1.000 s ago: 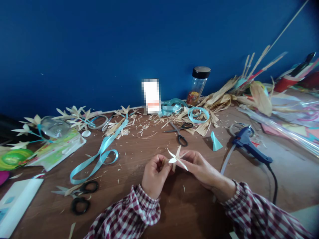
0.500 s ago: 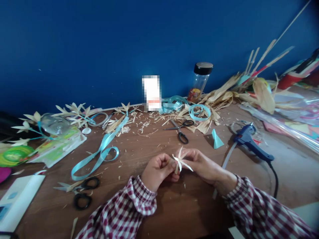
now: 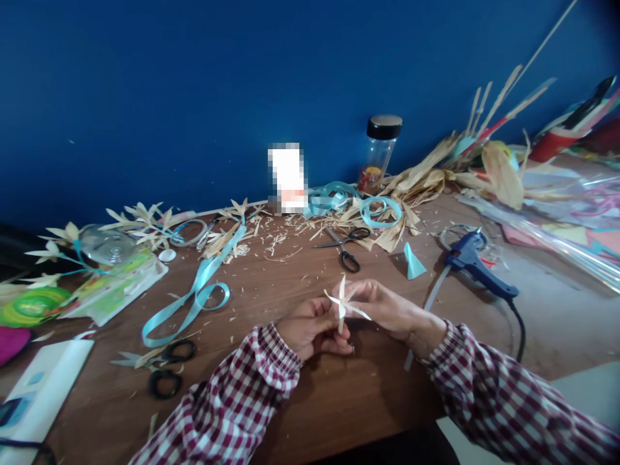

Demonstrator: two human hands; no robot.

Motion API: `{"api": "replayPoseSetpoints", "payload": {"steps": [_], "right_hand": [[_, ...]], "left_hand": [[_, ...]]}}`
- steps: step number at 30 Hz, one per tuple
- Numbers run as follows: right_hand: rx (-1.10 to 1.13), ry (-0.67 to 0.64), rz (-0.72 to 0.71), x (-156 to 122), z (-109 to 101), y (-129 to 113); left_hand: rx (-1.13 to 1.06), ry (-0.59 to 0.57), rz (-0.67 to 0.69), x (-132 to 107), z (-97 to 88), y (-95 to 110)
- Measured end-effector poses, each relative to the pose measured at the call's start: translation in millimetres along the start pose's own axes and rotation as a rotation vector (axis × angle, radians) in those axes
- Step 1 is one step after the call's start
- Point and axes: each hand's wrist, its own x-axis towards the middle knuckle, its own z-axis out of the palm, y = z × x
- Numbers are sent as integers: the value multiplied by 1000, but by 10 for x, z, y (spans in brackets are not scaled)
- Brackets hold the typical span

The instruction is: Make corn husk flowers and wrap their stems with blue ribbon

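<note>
At the near middle of the brown wooden surface [image 3: 271,284], both hands meet over a pale, star-petalled flower [image 3: 341,305], raised just above the wood. The person's left hand [image 3: 309,327] pinches its short stem between thumb and finger, the other fingers curled below; the right hand [image 3: 382,310] has its fingers bent up against the petals, though from here I can't tell whether they grip. Just beyond lie opened black-handled scissors [image 3: 341,244], with a folded turquoise piece [image 3: 413,265] off to the right and a blue glue gun [image 3: 477,265] past it. Over on the left, a looped turquoise ribbon [image 3: 200,281] trails toward a second pair of scissors [image 3: 154,381]. Farther back, a black-lidded clear jar [image 3: 380,152] stands beside dried husks [image 3: 419,175].
</note>
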Motion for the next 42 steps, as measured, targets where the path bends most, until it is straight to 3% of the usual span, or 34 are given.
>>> {"api": "replayPoseSetpoints", "payload": {"steps": [4,9,13,17,19,23,28,35,42], "right_hand": [[-83,11,-32,2,-2,-39],[-19,-38,4,-12,28,-46],[69,77,14,-14,31,25],[133,211,5,-1,28,67],[130,248,3,8,29,72],[82,304,-1,23,34,84],[27,311,-29,37,62,96],[12,259,-43,49,67,112],[30,302,-55,54,92,94]], "left_hand": [[32,-1,-25,-8,-16,21],[185,33,-29,-13,-8,56],[384,233,206,-41,-43,94],[632,562,554,-112,-60,90],[682,647,661,-147,-20,68],[670,517,594,-165,98,21],[625,576,535,-117,107,-13],[576,444,423,-77,45,-24],[739,444,500,-105,73,-4]]}}
